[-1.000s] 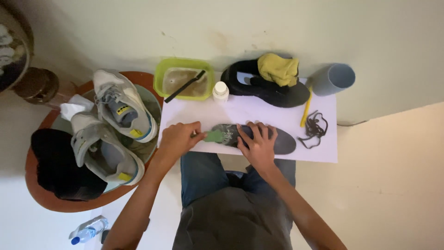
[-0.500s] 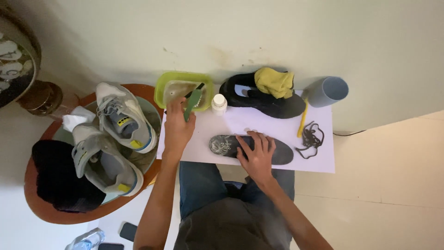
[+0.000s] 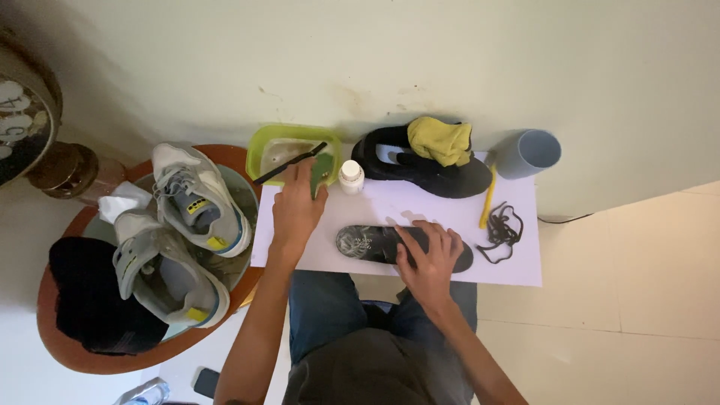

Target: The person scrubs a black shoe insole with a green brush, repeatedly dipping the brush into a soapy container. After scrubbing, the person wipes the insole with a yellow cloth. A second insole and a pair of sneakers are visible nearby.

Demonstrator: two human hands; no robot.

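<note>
The left hand [image 3: 296,210] is extended forward to the near edge of the green tub [image 3: 291,152]. Its fingers are closed around a green brush [image 3: 322,169], whose head sits at the tub's rim, partly over the tub. A dark, thin stick [image 3: 289,163] lies diagonally across the tub.

The right hand [image 3: 429,259] lies flat on a dark insole [image 3: 371,243]. Its fingers are spread and pressed down on the right half of the insole; they are not curled around it. The insole lies lengthwise on a white sheet [image 3: 517,259] spread in front of the person's knees, near the sheet's front edge.

Items on or at the sheet:
- A small white bottle [image 3: 351,177] stands just right of the tub, beside the brush.
- A second dark insole [image 3: 427,171] lies at the back of the sheet, with a yellow cloth [image 3: 441,140] bunched on top of it.
- A yellow stick [image 3: 489,201] lies near the right end of that insole.
- A tangled dark shoelace [image 3: 501,231] lies near the right edge of the sheet.
- A grey-blue cup [image 3: 527,154] lies on its side at the back right corner.

To the left, two grey sneakers [image 3: 180,232] with yellow and blue accents rest in a round tray [image 3: 105,356]. A black cloth [image 3: 94,304] lies on the tray's left part.
</note>
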